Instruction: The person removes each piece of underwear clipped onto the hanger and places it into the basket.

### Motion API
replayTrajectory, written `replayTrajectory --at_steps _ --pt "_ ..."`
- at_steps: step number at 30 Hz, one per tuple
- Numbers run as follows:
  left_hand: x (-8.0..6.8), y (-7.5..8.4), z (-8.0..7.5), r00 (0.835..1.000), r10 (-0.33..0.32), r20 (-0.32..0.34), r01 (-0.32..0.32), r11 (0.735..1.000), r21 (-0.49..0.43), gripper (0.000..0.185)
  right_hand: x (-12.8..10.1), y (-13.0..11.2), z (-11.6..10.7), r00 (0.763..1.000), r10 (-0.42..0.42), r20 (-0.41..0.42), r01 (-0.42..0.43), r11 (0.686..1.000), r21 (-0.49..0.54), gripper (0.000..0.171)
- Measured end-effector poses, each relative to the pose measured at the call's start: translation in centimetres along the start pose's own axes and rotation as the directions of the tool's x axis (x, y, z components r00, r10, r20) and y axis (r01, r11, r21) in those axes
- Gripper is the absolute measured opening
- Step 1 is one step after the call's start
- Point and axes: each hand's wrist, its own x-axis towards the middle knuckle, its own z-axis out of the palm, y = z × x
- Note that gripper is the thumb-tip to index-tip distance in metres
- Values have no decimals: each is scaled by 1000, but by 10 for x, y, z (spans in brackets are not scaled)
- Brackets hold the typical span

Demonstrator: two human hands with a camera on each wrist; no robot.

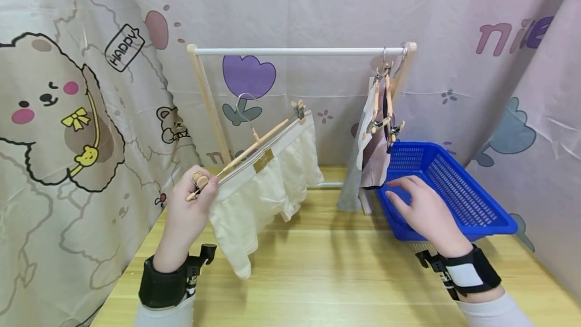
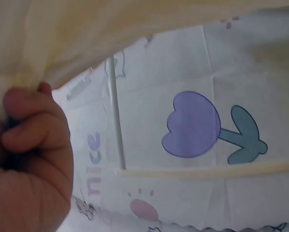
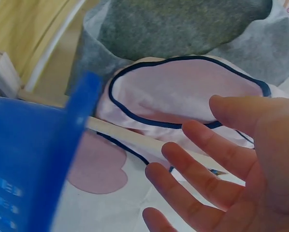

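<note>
My left hand (image 1: 188, 206) grips the lower left end of a wooden clip hanger (image 1: 256, 143), at its clip. Cream shorts (image 1: 281, 180) with a white waistband and gold label hang from the hanger, which tilts up to the right. In the left wrist view, curled fingers (image 2: 38, 125) are under the cream cloth. My right hand (image 1: 426, 211), fingers spread and holding nothing, is over the near left side of a blue basket (image 1: 476, 198). Close by, a pink garment with dark edging (image 3: 188, 87) and a grey garment (image 1: 350, 188) hang from clip hangers.
A small rack with a white rail (image 1: 290, 51) and wooden posts (image 1: 206, 95) stands on the wooden table (image 1: 313, 276). The hung garments are at the rail's right end. Printed curtains (image 1: 290, 9) enclose the back and sides.
</note>
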Motion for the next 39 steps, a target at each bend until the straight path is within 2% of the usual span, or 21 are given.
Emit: replayTrajectory --at_steps 5,9,16,25,30,35,39 --pt "3 -9 -7 997 61 50 -58 996 -73 11 0 -8 -6 999 -20 -43 20 1000 -4 22" --pt "4 -15 -11 993 88 78 -80 991 -103 12 -1 -15 -8 994 -63 -94 62 998 -10 19" --pt "6 -20 -15 988 121 98 -106 983 -147 13 -2 -26 -7 977 -123 -172 125 992 1 17" --pt "6 -21 -17 974 190 123 -153 954 -257 16 -4 -40 -16 958 -144 -250 159 986 42 13" --pt "4 -22 -21 969 206 135 -165 951 -262 16 -4 -49 -19 934 -190 -303 220 973 67 20" --pt "3 -24 -26 962 218 163 -162 941 -296 16 -4 -58 -21 901 -259 -348 313 944 106 32" --pt "3 -26 -27 947 256 196 -168 911 -375 16 -3 -64 -24 881 -298 -366 370 918 142 34"
